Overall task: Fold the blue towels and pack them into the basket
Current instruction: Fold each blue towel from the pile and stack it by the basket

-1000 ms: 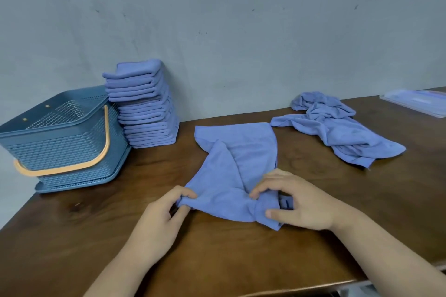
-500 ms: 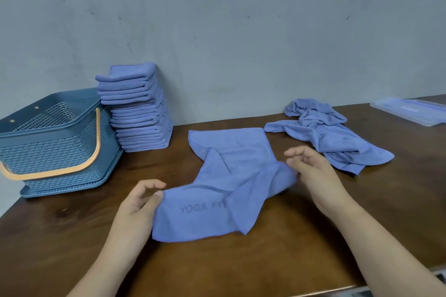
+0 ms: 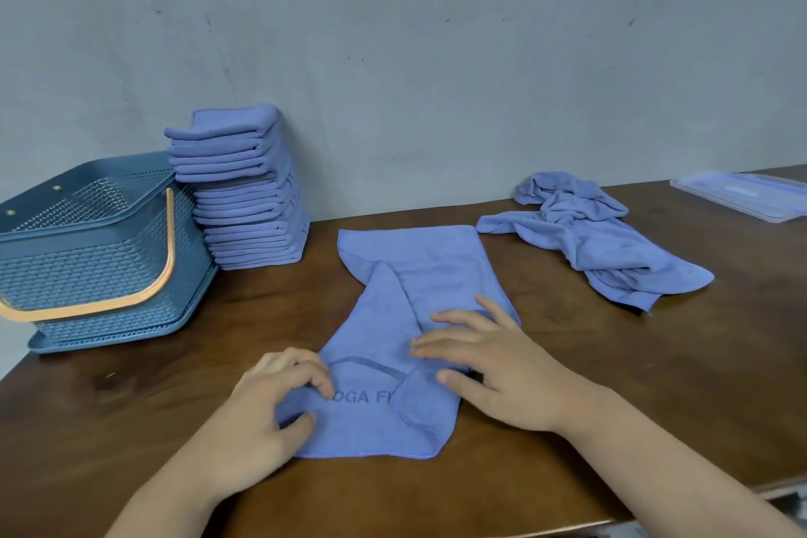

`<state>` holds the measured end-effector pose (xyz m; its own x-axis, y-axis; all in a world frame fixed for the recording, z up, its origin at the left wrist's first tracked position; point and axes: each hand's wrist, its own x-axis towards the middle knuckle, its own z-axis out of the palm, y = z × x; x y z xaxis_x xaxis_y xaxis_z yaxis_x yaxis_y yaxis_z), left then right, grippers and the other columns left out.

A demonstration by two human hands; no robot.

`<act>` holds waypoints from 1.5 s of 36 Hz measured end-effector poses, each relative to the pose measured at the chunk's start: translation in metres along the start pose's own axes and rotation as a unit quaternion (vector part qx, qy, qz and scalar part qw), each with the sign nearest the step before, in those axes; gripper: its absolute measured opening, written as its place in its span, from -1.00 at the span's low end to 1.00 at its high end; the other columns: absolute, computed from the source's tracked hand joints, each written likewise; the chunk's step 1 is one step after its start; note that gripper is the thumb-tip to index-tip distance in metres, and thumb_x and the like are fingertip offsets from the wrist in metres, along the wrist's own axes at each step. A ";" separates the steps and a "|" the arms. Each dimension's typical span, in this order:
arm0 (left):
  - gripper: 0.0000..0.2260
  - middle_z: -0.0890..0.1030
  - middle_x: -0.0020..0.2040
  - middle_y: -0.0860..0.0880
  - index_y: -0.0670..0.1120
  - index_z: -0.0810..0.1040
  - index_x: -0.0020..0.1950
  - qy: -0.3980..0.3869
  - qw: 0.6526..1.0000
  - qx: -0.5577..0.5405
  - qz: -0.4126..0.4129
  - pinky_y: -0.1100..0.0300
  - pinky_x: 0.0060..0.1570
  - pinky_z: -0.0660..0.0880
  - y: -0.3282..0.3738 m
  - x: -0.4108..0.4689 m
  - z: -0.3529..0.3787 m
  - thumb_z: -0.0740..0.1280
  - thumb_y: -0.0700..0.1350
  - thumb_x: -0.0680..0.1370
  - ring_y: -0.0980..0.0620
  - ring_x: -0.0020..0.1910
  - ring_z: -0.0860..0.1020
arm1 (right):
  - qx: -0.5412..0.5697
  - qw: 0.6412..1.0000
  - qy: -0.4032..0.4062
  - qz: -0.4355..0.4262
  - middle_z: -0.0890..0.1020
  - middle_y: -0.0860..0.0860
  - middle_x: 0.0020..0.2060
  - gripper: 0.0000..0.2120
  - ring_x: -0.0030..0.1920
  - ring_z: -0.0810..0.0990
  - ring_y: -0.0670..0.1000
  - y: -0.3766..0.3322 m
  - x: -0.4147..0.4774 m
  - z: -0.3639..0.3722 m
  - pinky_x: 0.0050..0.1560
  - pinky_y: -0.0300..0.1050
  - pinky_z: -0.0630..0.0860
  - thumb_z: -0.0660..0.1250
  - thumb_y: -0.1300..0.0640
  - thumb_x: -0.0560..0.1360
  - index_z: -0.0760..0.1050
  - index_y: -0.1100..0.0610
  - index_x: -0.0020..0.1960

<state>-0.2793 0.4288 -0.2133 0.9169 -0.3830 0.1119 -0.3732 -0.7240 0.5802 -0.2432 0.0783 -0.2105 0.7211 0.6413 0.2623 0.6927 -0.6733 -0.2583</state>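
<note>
A blue towel lies half-folded in the middle of the wooden table, one flap turned diagonally over it. The left hand, at the towel's 7 o'clock corner, pinches the edge between curled fingers and thumb. The right hand presses flat on the cloth at 5 o'clock, fingers straight and spread. From the towel, the blue basket stands at 9 o'clock, its orange handle down, with a stack of folded towels just beside it at 11. A crumpled heap of towels lies at 2 o'clock.
</note>
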 end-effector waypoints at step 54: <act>-0.78 0.58 0.17 0.06 0.03 0.52 0.25 0.291 0.952 0.094 -0.016 -0.06 0.18 0.46 0.010 0.203 0.003 0.19 0.08 0.72 -0.03 0.18 0.49 | 0.037 0.927 0.187 0.324 0.46 0.03 0.42 -0.54 0.41 0.43 0.14 0.128 0.104 -0.004 0.27 0.11 0.48 0.30 0.04 0.65 0.37 0.03 0.53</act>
<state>-0.0969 0.3417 -0.1875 0.8306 -0.0156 0.5567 -0.3119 -0.8413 0.4416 -0.0795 0.0576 -0.2121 0.9412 -0.0704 0.3303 0.1247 -0.8365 -0.5335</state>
